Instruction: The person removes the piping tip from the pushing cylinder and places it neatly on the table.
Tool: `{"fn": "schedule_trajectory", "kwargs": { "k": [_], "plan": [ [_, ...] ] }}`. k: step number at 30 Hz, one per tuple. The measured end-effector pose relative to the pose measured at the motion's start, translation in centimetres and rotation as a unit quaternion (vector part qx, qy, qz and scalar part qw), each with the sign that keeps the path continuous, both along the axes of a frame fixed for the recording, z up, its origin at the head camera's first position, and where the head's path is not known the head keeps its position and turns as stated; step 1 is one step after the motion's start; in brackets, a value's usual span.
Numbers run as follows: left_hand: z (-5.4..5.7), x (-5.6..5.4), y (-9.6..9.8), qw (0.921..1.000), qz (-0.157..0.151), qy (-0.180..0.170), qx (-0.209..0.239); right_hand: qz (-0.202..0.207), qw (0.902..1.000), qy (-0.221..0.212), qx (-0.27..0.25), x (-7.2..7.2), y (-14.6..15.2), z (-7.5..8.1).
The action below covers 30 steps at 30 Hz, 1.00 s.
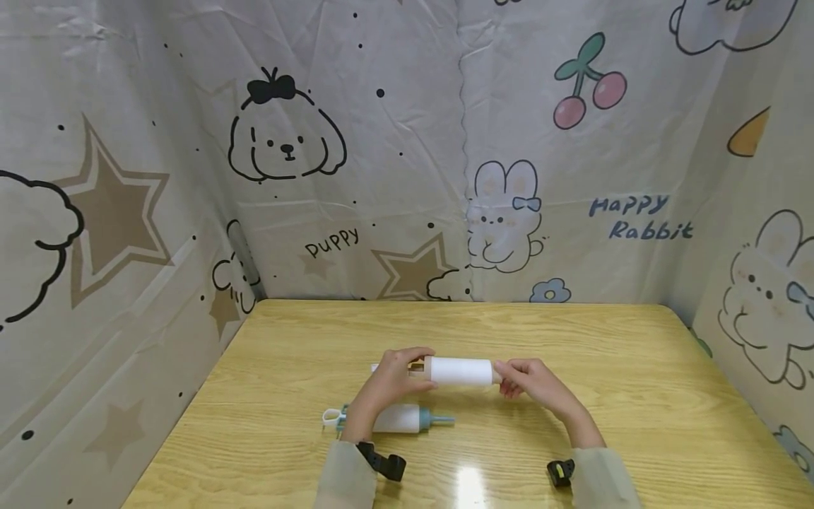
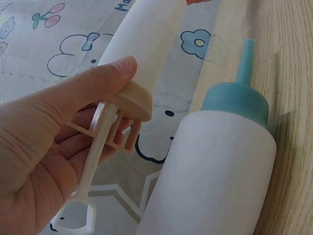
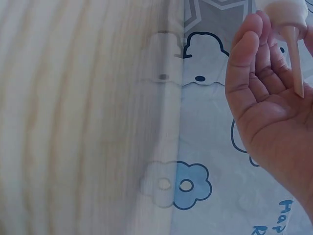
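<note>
Pale sleeves [image 1: 346,477] enter at the lower edge of the head view, each wrist bearing a black camera [image 1: 388,465]. At centre, a beige-fitted syringe [image 1: 461,371] with a white barrel is held lengthwise over the wooden table [image 1: 668,410]. The left hand [image 1: 393,375] grips its left end, thumb on the barrel beside the beige collar [image 2: 134,100], fingers behind (the plunger [image 2: 93,156], ring-ended, runs down across them in the left wrist view). The right hand [image 1: 531,383] pinches the beige cap [image 3: 286,18] with bent fingers, the nozzle [image 3: 295,63] pointing into the palm. Lower and left of centre, a teal-fitted syringe [image 1: 403,418] lies partly behind the left forearm. The step in hand appears to be fitting or turning the cap; whether it is fully seated cannot be told. The next move probably calls for a steady left grip while the right hand twists the cap, keeping it in line with the barrel.
</note>
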<state>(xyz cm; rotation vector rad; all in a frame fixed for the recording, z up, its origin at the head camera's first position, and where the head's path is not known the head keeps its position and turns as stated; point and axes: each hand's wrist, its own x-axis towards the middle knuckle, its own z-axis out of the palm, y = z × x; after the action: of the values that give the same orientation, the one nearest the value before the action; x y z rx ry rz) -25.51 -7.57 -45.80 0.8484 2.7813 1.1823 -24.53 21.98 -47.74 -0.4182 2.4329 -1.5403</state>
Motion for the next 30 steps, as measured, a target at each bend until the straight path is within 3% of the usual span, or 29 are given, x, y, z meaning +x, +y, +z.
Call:
{"fn": "schedule_trajectory", "kwargs": {
  "k": [10, 24, 30],
  "plan": [
    [0.01, 0.00, -0.19, 0.9999, -0.013, 0.008, 0.007, 0.028, 0.9995, 0.013, -0.010, -0.18, 0.09, -0.57],
    [-0.06, -0.15, -0.46, 0.9993, -0.008, 0.032, -0.018, 0.004, 0.9989, 0.044, -0.014, 0.04, -0.14, -0.35],
    [0.43, -0.09, -0.56, 0.9997, 0.001, 0.016, -0.018, -0.024, 0.9946, 0.101, 0.010, 0.18, -0.44, -0.46]
  ]
}}
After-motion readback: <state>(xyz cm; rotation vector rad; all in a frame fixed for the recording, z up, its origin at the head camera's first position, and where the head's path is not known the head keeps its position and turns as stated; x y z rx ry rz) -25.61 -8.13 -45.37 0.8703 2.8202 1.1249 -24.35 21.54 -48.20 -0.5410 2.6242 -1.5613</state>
